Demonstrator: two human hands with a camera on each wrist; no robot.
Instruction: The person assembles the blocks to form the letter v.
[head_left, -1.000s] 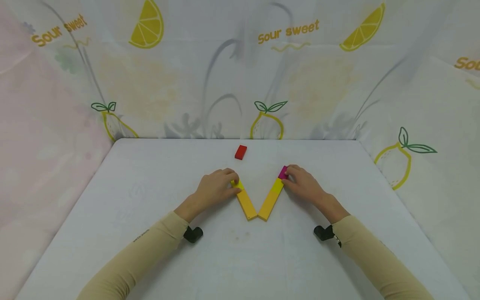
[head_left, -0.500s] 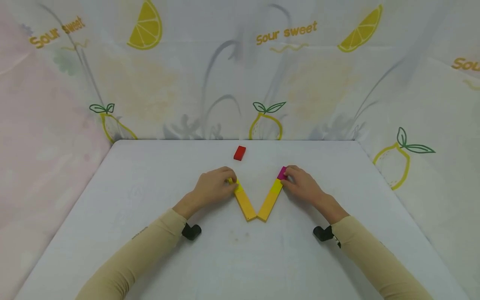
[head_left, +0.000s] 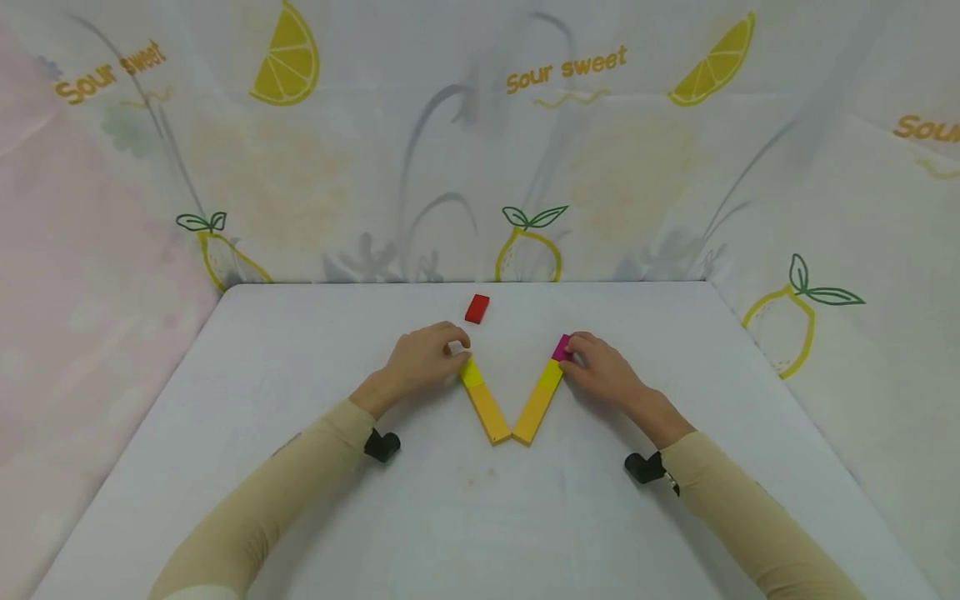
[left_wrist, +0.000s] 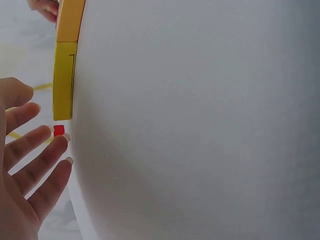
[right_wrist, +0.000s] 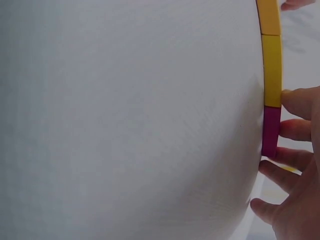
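Observation:
On the white table, two strips of flat blocks form a V. The left strip has an orange block [head_left: 491, 419] with a yellow block [head_left: 471, 372] at its far end. In the right strip, an orange block [head_left: 532, 418], a yellow block [head_left: 551, 377] and a magenta block [head_left: 560, 347] lie end to end. My left hand [head_left: 426, 357] is beside the left yellow block, its fingers loose and apart from it in the left wrist view. With its fingertips, my right hand [head_left: 606, 371] holds the magenta block, the thumb near its joint with the yellow one.
A red block [head_left: 477, 308] lies farther back, near the table's [head_left: 337, 533] far edge. Behind the table hangs a cloth [head_left: 420, 167] printed with lemons. Dark wrist mounts [head_left: 383, 446] stick out under both sleeves.
My left hand has come off the left yellow block and moved slightly back, baring more of it. The right hand stays at the magenta block. The view has shifted slightly.

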